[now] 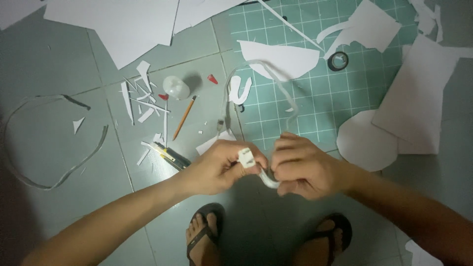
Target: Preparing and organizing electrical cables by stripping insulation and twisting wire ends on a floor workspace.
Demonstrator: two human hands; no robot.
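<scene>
Head view, straight down, close

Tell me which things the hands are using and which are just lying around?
In use: left hand, right hand, white plug, clear cable.

Lying about: pencil, utility knife, tape roll, small bulb, paper scraps, green cutting mat.

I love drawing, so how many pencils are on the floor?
1. The orange pencil lies on the tiled floor, right of the paper scraps and beside the cutting mat. More may hide under the paper sheets.
</scene>
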